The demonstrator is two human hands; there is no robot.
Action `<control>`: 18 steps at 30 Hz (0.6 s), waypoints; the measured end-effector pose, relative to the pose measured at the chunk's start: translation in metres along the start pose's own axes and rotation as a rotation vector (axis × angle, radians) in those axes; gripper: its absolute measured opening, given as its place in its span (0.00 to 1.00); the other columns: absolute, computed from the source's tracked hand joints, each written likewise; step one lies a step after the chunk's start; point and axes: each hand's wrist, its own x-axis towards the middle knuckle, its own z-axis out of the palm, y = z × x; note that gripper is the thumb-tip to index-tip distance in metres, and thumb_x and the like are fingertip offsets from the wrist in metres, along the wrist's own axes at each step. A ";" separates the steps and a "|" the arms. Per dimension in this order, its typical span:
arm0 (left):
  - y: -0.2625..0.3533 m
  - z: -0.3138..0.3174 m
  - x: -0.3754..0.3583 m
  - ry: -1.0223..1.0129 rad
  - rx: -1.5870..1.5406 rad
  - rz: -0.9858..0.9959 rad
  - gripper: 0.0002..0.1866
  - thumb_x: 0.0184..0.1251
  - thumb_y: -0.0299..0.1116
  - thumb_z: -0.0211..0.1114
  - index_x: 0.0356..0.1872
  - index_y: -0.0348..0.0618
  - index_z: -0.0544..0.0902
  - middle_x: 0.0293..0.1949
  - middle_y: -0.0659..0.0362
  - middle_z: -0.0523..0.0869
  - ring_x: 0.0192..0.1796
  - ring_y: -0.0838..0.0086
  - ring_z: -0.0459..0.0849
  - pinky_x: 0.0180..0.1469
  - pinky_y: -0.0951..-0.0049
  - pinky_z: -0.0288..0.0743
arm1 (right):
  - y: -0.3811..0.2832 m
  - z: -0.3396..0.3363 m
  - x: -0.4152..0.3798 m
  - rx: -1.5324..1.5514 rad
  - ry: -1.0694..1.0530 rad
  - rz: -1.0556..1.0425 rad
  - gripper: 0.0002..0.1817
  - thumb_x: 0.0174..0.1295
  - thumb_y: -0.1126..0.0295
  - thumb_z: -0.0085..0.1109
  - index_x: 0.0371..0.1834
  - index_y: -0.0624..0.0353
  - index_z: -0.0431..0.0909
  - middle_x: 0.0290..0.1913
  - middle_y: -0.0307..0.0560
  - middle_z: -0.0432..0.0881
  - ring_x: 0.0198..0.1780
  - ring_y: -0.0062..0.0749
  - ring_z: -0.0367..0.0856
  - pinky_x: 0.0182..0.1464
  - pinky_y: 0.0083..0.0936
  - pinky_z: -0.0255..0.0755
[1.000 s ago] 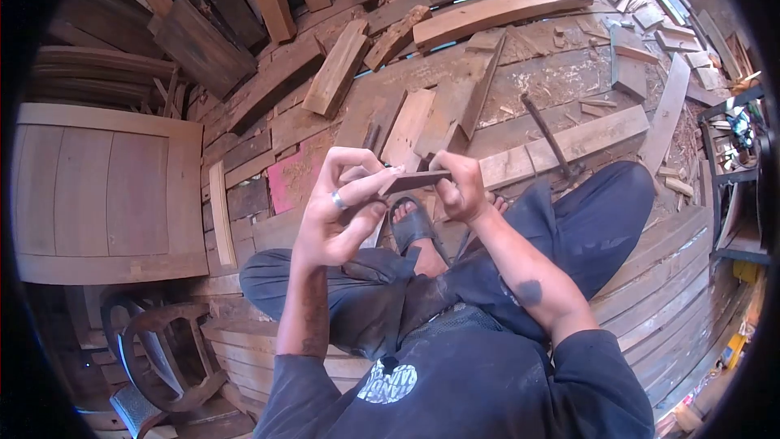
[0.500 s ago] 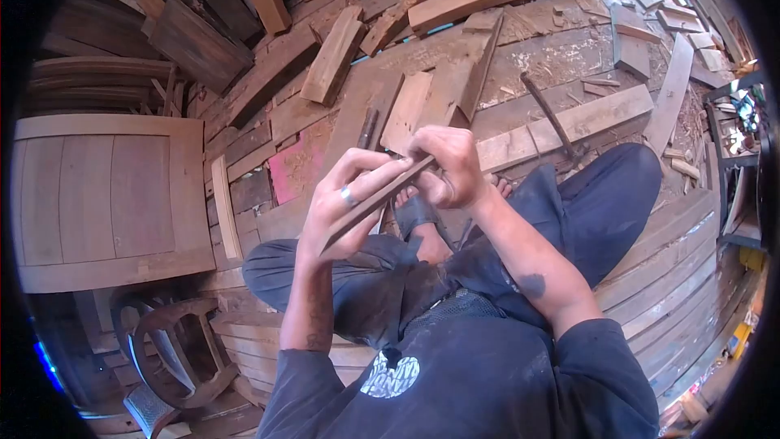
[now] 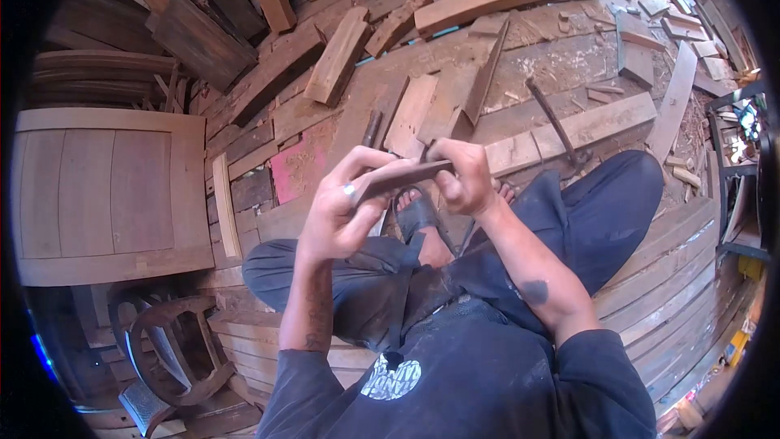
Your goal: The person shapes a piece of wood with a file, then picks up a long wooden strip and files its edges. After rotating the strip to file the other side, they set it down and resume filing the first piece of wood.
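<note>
A thin, dark wooden strip (image 3: 404, 178) spans the gap between my hands, above my crossed legs. My left hand (image 3: 343, 203), with a silver ring on one finger, is closed round the strip's left end. At the other end, the curled fingers of my right hand (image 3: 463, 175) grip the wood. Something small and dark shows beside the right fingertips, too unclear to name. Beyond the hands lie a pale board (image 3: 413, 114) and a dark rod-like handle (image 3: 372, 128).
A panelled wooden door (image 3: 114, 187) stands at the left, above a curved wooden frame (image 3: 175, 349). A hammer (image 3: 552, 118) rests across a long beam (image 3: 601, 130). Offcuts and shavings lie at the upper right, and a shelf (image 3: 743, 171) stands at the right edge.
The strip has turned from a steep slant to a flatter one, showing more of its face. My right hand has moved slightly right and down, and my left hand has shifted a little.
</note>
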 end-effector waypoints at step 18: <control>-0.002 -0.003 0.009 0.180 -0.115 0.051 0.23 0.72 0.25 0.68 0.67 0.38 0.83 0.56 0.53 0.79 0.47 0.74 0.80 0.47 0.73 0.76 | 0.069 -0.020 -0.028 0.660 0.463 0.781 0.30 0.84 0.45 0.43 0.30 0.58 0.75 0.17 0.31 0.63 0.17 0.16 0.60 0.21 0.21 0.56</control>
